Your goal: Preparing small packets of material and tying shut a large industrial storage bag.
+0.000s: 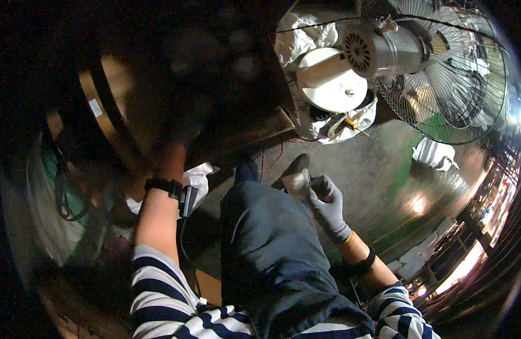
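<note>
A dim workshop with a grey-green concrete floor (384, 169), glossy under light from the right. A large metal fan (441, 68) stands far right on its white round base (331, 79), a white rag (435, 153) lying near it. The right hand (328, 206), in a grey glove, has its grip clenched around a small grey block (297, 182) above the person's knee (260, 226). The left hand (173, 133) reaches into a dark, curved metal housing (102, 107) on the left; its grip is lost in shadow, so I cannot tell its state. A white cloth (199, 179) lies beside that wrist
</note>
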Demonstrator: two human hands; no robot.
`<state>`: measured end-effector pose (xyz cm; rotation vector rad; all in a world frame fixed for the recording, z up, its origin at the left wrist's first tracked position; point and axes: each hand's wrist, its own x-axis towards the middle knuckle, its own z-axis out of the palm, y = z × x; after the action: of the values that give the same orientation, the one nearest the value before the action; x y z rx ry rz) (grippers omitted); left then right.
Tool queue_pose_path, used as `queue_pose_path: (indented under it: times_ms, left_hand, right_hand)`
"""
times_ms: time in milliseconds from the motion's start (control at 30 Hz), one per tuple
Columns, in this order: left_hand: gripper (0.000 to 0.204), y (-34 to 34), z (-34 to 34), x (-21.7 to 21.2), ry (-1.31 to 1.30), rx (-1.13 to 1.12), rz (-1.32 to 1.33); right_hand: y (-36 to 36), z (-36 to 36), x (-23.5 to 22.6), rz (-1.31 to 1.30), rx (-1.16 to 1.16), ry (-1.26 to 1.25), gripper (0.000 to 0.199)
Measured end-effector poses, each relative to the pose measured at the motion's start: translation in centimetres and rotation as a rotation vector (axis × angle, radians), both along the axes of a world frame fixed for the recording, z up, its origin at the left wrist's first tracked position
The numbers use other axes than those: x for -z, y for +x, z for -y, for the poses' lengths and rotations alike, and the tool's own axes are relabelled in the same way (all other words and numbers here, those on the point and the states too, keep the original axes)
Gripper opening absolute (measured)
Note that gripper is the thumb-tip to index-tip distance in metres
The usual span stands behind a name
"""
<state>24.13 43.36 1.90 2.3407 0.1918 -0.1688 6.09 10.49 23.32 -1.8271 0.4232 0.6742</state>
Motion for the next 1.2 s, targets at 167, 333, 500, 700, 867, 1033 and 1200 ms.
queue_pose_path:
  times_ms: [167,333,500,700,867,1033,1200]
  left_hand:
    - [0.060,-0.7,-0.7,-3.0,0.029,-0.014,-0.130]
    - [0.062,-4.2,-1.8,-7.0,0.066,-0.022,-0.243]
    - [0.063,-13.1,-5.8,-13.2,0.115,0.003,-0.323]
    - [0.064,-11.1,-6.1,-17.9,0.229,0.076,-0.330]
    - [0.043,-14.4,-1.3,-30.6,0.305,-0.042,-0.034]
    - [0.027,-17.0,16.6,-47.5,0.681,0.179,0.200]
    - [0.052,-18.0,25.6,-51.0,0.496,0.172,0.118]
  right_hand:
    - [-4.5,3.6,1.5,-0.061,0.036,-0.078,0.018]
    - [-10.1,9.1,2.3,-0.151,0.120,-0.249,0.017]
    - [-19.5,17.1,1.9,-0.168,0.046,-0.579,0.019]
    - [-28.5,27.0,-0.3,-0.259,0.093,-0.724,0.024]
    - [-33.8,33.3,-1.2,-0.427,0.197,-0.862,0.034]
    - [-39.7,39.9,-2.6,-0.379,0.380,-0.755,0.034]
    - [-45.4,44.5,-4.6,-0.444,0.576,-0.636,0.035]
